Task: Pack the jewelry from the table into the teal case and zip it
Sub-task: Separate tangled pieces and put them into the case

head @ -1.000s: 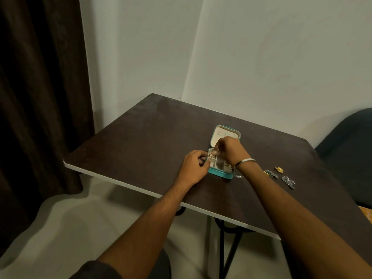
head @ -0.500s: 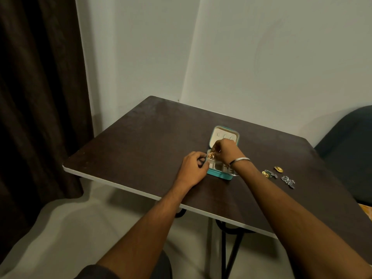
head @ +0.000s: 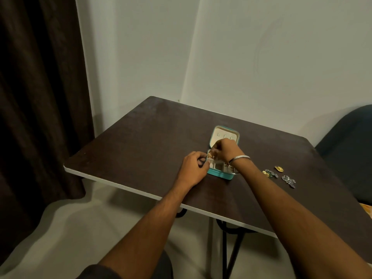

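The open case [head: 220, 174] lies on the tabletop [head: 141, 141], its lid [head: 223, 133] standing behind the tray. The left hand [head: 194, 168] is at its left side, the right hand [head: 226, 149] over the tray. Loose jewelry pieces [head: 278, 175] lie on the tabletop to the right of the case.

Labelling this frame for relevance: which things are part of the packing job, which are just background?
Job:
teal case, open, lid up
gold piece in the case's left compartment, under the right hand
left hand at the case's left side
loose jewelry on the table, right of the case

Background:
curtain
chair
bangle on the right wrist
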